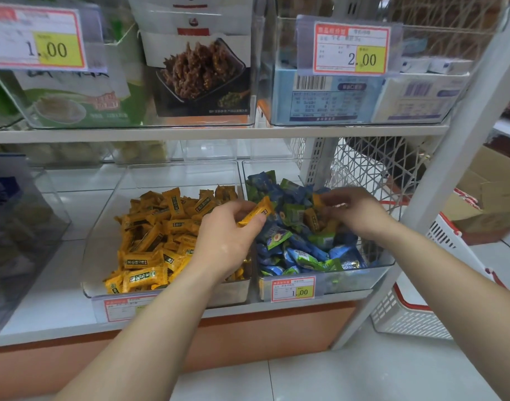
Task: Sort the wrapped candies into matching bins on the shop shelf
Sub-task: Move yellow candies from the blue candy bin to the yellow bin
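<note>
The yellow candy (255, 213) is a small oblong piece in an orange-yellow wrapper with a dark label and crimped ends. It is held tilted just above the left wall of the blue-green bin (378, 269). Inside that clear bin lie blue and green candies (302, 253), with at least 2 stray yellow pieces (313, 219) among them toward the back. Touching that bin's left side is the yellow bin (103, 227), also clear and heaped with matching yellow-wrapped candies (152, 241).

A 1.00 price tag (293, 289) is clipped to the blue-green bin's front. Just right of the bin stands a white mesh panel (372, 169). Lower right of it, on the floor, sits a white basket (407, 314) with a red rim. Above it, an upper shelf (190, 133) carries clear tubs of packaged snacks.

The left hand (227, 238) reaches across the yellow bin and covers part of its heap. Its thumb and curled fingers pinch the yellow candy. The right hand (356, 211) is over the blue-green bin's back right, fingers curled down onto the wrappers. Whether they grip one cannot be told.
</note>
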Action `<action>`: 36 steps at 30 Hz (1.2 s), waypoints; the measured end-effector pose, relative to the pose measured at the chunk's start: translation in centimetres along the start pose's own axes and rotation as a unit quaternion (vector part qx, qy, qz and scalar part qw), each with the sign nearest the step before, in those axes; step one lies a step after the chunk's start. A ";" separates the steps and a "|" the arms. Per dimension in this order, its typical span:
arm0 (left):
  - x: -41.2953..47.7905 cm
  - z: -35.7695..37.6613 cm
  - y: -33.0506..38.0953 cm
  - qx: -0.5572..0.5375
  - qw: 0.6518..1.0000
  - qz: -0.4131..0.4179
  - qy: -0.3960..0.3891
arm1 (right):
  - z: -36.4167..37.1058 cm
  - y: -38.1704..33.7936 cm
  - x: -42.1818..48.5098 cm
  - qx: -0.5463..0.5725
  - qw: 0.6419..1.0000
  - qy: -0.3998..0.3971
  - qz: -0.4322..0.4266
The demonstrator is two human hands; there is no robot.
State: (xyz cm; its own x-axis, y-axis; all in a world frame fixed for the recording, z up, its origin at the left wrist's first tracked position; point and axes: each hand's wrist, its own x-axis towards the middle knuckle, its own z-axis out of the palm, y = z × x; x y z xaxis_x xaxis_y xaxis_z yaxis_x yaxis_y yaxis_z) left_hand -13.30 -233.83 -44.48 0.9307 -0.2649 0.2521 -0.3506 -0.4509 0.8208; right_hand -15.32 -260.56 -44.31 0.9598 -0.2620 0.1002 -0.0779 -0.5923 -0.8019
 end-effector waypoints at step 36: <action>0.3 -2.2 0.5 -0.168 0.985 -0.025 0.014 | 4.4 -7.6 -3.1 0.127 0.980 -0.134 -0.072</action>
State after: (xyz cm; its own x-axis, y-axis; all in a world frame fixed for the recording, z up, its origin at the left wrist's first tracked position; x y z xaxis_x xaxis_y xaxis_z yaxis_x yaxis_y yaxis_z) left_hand -12.95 -232.21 -42.85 0.9500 -0.2246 0.2170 -0.2543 -0.1531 0.9549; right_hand -16.55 -251.87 -41.16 0.9949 0.0408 0.0919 0.1006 -0.3898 -0.9154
